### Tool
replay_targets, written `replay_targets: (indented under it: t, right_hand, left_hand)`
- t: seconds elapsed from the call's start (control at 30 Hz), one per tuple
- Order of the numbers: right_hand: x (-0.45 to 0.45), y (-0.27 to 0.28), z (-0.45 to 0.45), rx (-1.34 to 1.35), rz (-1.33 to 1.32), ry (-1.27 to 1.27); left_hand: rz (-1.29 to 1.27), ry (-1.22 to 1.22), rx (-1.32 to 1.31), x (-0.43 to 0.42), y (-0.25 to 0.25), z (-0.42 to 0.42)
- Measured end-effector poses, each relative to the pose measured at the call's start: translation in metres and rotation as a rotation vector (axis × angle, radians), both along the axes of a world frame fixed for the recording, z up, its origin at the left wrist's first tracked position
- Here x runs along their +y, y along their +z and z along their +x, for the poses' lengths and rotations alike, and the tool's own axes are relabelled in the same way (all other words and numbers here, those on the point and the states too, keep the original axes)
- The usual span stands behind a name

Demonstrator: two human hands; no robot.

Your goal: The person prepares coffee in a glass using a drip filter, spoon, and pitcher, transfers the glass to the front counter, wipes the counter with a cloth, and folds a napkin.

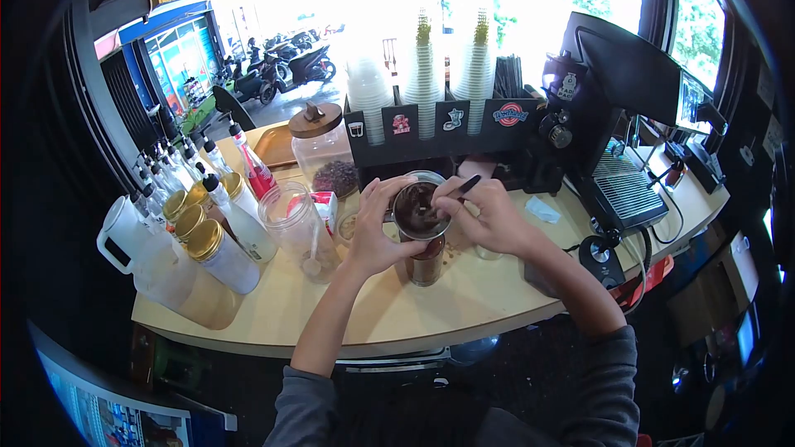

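My left hand [377,228] is wrapped round the side of a metal cup [421,211] with dark brown contents, tilted so its mouth faces me. My right hand [489,215] pinches a black-handled utensil [469,185] at the mouth of the cup; its lower end is hidden, so I cannot tell its kind. Directly below the cup stands a glass [426,269] with brown contents, partly covered by the cup. To the left of my left hand are an open clear jar [286,228] holding a white spoon [312,260] and a red-and-white packet [325,212].
Gold-lidded jars [217,252], pump bottles and a white-handled pitcher [132,240] crowd the left of the wooden counter [364,323]. Behind are a wood-lidded jar [325,157] and stacked cups [422,87] in a black holder. An espresso machine [609,174] stands right.
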State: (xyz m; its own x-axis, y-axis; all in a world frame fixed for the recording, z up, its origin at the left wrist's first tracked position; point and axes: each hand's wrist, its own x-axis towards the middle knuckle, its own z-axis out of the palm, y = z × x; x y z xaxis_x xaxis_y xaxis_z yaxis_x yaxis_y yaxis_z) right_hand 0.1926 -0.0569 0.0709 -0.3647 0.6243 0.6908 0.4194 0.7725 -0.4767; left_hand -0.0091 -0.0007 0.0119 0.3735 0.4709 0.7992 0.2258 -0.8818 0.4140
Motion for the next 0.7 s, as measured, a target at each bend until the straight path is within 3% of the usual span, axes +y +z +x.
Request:
replay_targets:
  t: [0.2, 0.57, 0.7]
  right_hand:
    - [0.006, 0.007, 0.0, 0.035, -0.075, 0.005]
    - [0.017, 0.023, 0.007, -0.199, -0.07, 0.1]
    - [0.022, 0.018, 0.012, -0.112, -0.146, 0.098]
  left_hand:
    - [0.05, -0.001, 0.109, 0.001, 0.006, -0.005]
    - [0.041, -0.024, 0.144, 0.004, 0.008, -0.007]
    - [0.049, -0.024, 0.119, 0.005, 0.008, -0.008]
